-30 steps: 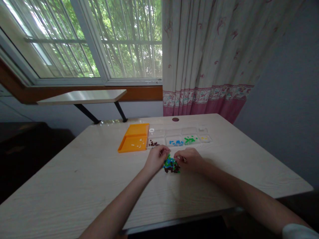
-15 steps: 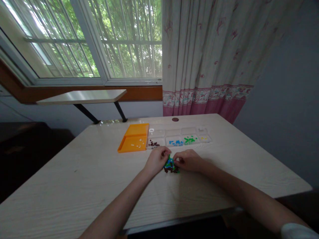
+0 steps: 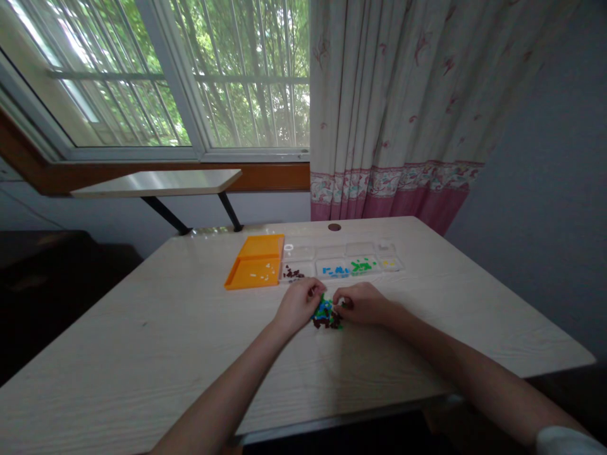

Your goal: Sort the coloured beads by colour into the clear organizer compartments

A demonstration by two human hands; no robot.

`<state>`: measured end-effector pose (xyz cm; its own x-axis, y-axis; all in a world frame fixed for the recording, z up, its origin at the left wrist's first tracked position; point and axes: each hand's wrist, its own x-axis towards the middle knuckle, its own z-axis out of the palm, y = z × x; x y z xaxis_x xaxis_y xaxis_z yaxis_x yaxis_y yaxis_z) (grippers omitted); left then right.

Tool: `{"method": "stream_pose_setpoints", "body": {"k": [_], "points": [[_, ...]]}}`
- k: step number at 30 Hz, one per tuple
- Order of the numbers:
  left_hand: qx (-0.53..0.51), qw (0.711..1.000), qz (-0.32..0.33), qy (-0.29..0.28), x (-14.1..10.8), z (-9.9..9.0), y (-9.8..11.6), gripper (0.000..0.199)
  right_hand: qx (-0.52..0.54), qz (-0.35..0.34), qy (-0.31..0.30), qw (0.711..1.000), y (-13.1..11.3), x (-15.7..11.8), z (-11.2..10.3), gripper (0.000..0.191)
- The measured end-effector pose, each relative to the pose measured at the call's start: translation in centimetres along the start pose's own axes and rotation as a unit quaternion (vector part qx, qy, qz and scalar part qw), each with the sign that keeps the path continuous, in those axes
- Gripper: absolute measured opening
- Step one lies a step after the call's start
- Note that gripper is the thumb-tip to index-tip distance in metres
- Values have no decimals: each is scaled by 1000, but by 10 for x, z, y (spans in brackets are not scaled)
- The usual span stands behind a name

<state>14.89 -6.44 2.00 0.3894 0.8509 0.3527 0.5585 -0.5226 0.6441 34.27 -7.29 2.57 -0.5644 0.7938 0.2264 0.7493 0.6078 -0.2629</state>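
Observation:
A small cluster of tiny blue, green and dark brown building bricks (image 3: 325, 314) sits on the table between my hands. My left hand (image 3: 298, 304) is closed at its left side, with thumb and finger against the upper left edge. My right hand (image 3: 364, 303) hovers close by on the right, its fingertips pinched together near the cluster. Whatever lies between those fingertips is too small to tell. Just beyond stands a clear compartment tray (image 3: 314, 256) with loose brown pieces (image 3: 292, 272), blue pieces (image 3: 336, 271), green pieces (image 3: 363, 265) and a few yellow pieces (image 3: 388, 263).
An open orange case (image 3: 258, 246) with a few white pieces (image 3: 263, 274) adjoins the tray's left end. A raised shelf (image 3: 165, 182) on black legs stands at the table's back left. Behind are a window and a curtain (image 3: 379, 114). The wooden table (image 3: 199, 354) ends near my body.
My right hand has shifted slightly right, away from the brick cluster. The left hand stays at the cluster's side. The view has moved very little.

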Motion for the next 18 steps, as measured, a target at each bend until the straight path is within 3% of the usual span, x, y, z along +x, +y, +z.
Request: {"method": "stream_pose_setpoints", "body": {"k": [13,18], "points": [[27,999,22,-16,0,-1,6,17,6,48,-19,999,-5,3,4,14],[24,998,52,-18,-1,-3,9,14,192,96,36,976,-1,8,9,18]]}}
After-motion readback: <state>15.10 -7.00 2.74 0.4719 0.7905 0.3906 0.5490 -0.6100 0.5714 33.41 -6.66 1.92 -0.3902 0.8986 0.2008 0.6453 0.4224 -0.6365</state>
